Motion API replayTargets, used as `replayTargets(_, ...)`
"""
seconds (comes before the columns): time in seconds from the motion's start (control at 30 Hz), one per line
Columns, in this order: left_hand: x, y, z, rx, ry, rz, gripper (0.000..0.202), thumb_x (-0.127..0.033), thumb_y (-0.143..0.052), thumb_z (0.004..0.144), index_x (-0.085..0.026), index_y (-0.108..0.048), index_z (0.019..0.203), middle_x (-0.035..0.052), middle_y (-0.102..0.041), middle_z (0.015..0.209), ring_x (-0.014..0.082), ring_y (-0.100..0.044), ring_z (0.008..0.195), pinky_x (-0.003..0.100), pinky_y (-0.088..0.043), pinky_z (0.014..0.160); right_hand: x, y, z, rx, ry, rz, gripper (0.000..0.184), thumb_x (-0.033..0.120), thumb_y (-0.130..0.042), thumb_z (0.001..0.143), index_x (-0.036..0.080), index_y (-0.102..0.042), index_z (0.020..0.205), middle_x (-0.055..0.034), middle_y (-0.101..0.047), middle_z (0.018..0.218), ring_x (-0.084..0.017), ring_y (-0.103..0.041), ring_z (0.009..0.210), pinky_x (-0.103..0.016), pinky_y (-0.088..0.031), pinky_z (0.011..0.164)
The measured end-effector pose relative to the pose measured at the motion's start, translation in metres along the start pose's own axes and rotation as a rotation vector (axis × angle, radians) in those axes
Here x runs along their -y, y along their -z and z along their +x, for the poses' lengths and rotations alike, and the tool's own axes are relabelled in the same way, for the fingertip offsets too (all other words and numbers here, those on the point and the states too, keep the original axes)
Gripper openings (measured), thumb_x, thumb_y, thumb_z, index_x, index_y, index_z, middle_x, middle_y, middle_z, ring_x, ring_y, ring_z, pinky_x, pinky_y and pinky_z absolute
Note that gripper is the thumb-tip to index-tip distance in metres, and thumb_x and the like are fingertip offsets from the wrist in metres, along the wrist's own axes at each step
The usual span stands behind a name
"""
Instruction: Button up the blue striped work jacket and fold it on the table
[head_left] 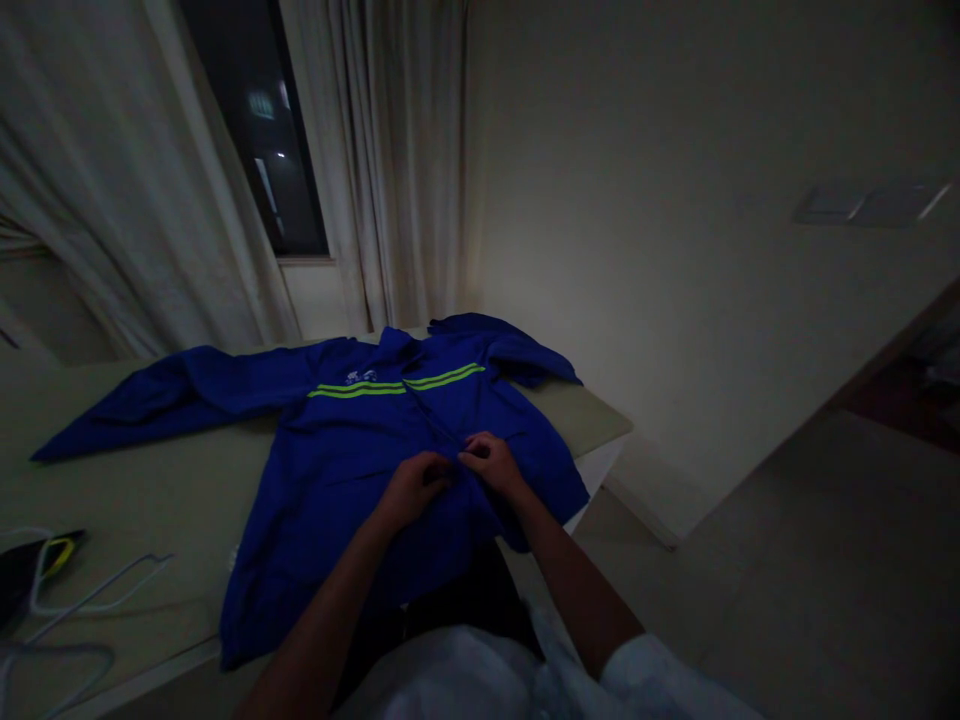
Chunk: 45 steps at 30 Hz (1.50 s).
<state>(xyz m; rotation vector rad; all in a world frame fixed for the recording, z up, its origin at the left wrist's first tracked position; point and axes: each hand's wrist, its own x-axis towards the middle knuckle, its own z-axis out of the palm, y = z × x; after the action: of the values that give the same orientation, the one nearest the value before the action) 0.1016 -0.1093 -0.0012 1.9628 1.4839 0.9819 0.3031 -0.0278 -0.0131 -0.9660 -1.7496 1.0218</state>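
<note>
A blue long-sleeved jacket [345, 450] lies spread out front side up, with two lime-green stripes across its chest and a small white emblem above them. Its lower hem hangs over the near edge of the table [172, 480]. My left hand [420, 485] is closed, fingertips pinching the jacket at its front opening. Just to the right, my right hand [491, 462] pinches the other side of the same opening, thumb and fingers together. The two hands are close but apart. In the dim light, any fastener between the fingertips cannot be made out.
White wire hangers [97, 590] lie at the table's left, beside a dark item with a yellow edge [60, 555]. Curtains [397, 160] and a dark window [262, 130] stand behind. A wall [637, 250] with a switch plate [862, 203] bounds the right side.
</note>
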Motion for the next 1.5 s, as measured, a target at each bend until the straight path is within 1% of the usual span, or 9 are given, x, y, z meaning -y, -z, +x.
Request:
replayTargets(0.1, 0.002, 0.001, -0.007, -0.044, -0.011, -0.09, 0.03, -0.029, -0.066, 0.088, -0.02, -0.067, 0.117, 0.0045, -0.075, 0.102, 0.02, -0.07, 0.096, 0.034, -0.056, 0.089, 0.0, 0.006, 0.004, 0.064, -0.014, 0.069, 0.017, 0.035, -0.081, 0.075, 0.02, -0.075, 0.072, -0.0096, -0.076, 0.107, -0.026, -0.07, 0.106, -0.041, -0.05, 0.102)
replayTargets(0.27, -0.002, 0.004, -0.009, -0.104, -0.038, -0.144, 0.029, -0.028, -0.067, 0.088, -0.02, -0.067, 0.115, 0.0052, -0.076, 0.105, 0.0199, -0.071, 0.096, 0.035, -0.058, 0.09, -0.001, 0.013, 0.005, 0.105, -0.077, 0.152, 0.022, 0.042, -0.08, 0.075, 0.02, -0.077, 0.075, -0.01, -0.076, 0.11, -0.027, -0.069, 0.11, -0.042, -0.049, 0.102)
replayTargets(0.37, -0.004, 0.005, -0.01, -0.134, -0.07, -0.138, 0.028, -0.028, -0.066, 0.089, -0.019, -0.069, 0.116, 0.0066, -0.076, 0.107, 0.0189, -0.072, 0.092, 0.034, -0.058, 0.087, -0.001, 0.012, 0.002, 0.127, -0.033, 0.168, 0.024, 0.042, -0.079, 0.077, 0.019, -0.073, 0.072, -0.0099, -0.074, 0.111, -0.027, -0.067, 0.114, -0.04, -0.046, 0.104)
replayTargets(0.53, 0.004, 0.003, -0.007, -0.158, -0.14, -0.085, 0.02, -0.027, -0.068, 0.088, -0.02, -0.075, 0.106, 0.0103, -0.071, 0.128, 0.0177, -0.073, 0.09, 0.035, -0.06, 0.086, -0.002, 0.005, 0.002, 0.217, 0.018, 0.092, 0.025, 0.039, -0.084, 0.071, 0.019, -0.071, 0.067, -0.0093, -0.071, 0.113, -0.026, -0.067, 0.11, -0.038, -0.047, 0.1)
replayTargets(0.67, 0.008, 0.0, -0.006, -0.178, -0.173, -0.001, 0.007, -0.023, -0.07, 0.088, -0.021, -0.075, 0.092, 0.0092, -0.072, 0.123, 0.0199, -0.073, 0.094, 0.035, -0.061, 0.084, -0.002, 0.003, 0.0, 0.193, 0.002, 0.085, 0.026, 0.043, -0.084, 0.075, 0.019, -0.076, 0.07, -0.0095, -0.071, 0.113, -0.024, -0.067, 0.108, -0.037, -0.048, 0.098)
replayTargets(0.9, -0.001, -0.003, -0.015, -0.181, -0.242, 0.243, 0.014, -0.015, -0.065, 0.094, -0.025, -0.073, 0.101, 0.0031, -0.075, 0.095, 0.0223, -0.069, 0.092, 0.037, -0.055, 0.087, 0.001, 0.0, -0.007, 0.216, 0.006, 0.055, 0.029, 0.047, -0.086, 0.077, 0.019, -0.078, 0.073, -0.0087, -0.068, 0.122, -0.022, -0.069, 0.101, -0.036, -0.051, 0.094)
replayTargets(1.07, -0.003, -0.006, -0.02, -0.201, -0.277, 0.394, 0.014, -0.014, -0.06, 0.098, -0.022, -0.07, 0.105, 0.0047, -0.074, 0.093, 0.022, -0.068, 0.086, 0.035, -0.053, 0.08, 0.002, -0.001, -0.007, 0.239, 0.023, 0.033, 0.031, 0.048, -0.084, 0.081, 0.018, -0.078, 0.074, -0.0089, -0.067, 0.123, -0.021, -0.069, 0.099, -0.035, -0.052, 0.093)
replayTargets(1.3, 0.0, -0.009, -0.022, -0.153, -0.367, 0.532, 0.03, -0.012, -0.055, 0.101, -0.017, -0.065, 0.13, 0.0078, -0.078, 0.1, 0.0231, -0.069, 0.09, 0.037, -0.053, 0.085, 0.004, 0.0, -0.008, 0.276, 0.039, 0.04, 0.025, 0.041, -0.079, 0.085, 0.018, -0.078, 0.076, -0.0091, -0.068, 0.124, -0.022, -0.069, 0.101, -0.035, -0.052, 0.093)
replayTargets(1.5, -0.003, -0.008, -0.022, -0.157, -0.32, 0.621, 0.02, -0.016, -0.055, 0.102, -0.02, -0.07, 0.116, 0.0056, -0.076, 0.096, 0.0231, -0.069, 0.09, 0.037, -0.051, 0.084, 0.009, 0.002, -0.008, 0.268, 0.09, -0.006, 0.02, 0.033, -0.069, 0.092, 0.02, -0.081, 0.082, -0.0082, -0.072, 0.115, -0.023, -0.067, 0.111, -0.036, -0.049, 0.1)
